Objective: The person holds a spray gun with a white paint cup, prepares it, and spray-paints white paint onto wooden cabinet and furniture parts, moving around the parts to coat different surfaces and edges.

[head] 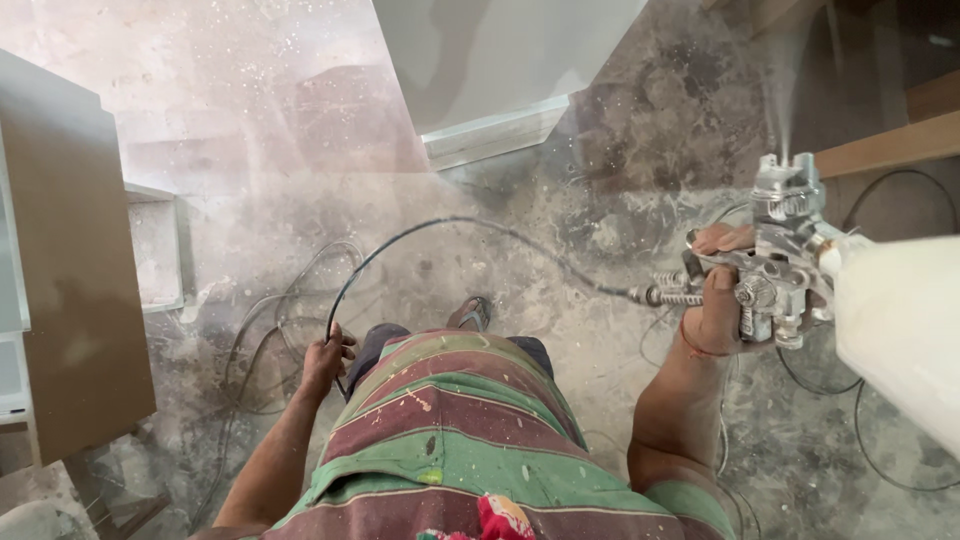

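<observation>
head cam, looking straight down. my right hand [715,305] is closed around the grip of a metal spray gun [775,255], one finger lying over the top of the body near the trigger. the gun sits to the right, out in front of my torso, nozzle aimed to the far side; a thin mist shows just beyond the nozzle tip.

container check: a white cup [895,330] is mounted on the gun's right side and runs off toward the near right edge. it's opaque, so i cannot tell what's in it or how full it is.

a dark hose [450,225] runs from a coiled spring fitting at the gun's left end, arcs across the floor to the left, and drops to my left hand [325,360], which is closed on it beside my left hip. more cable loops lie on the floor [600,200] to the left of that hand and on the right under the cup.

the floor is grey concrete, dusty and speckled with white. a white panel [490,60] stands at far centre. a brown board [70,270] leans at left, with a white open box-shaped piece just beside it. a wooden plank [890,145] sits at far right, just beyond the gun.

my striped shirt is paint-spattered; one sandalled foot shows just ahead of it.
</observation>
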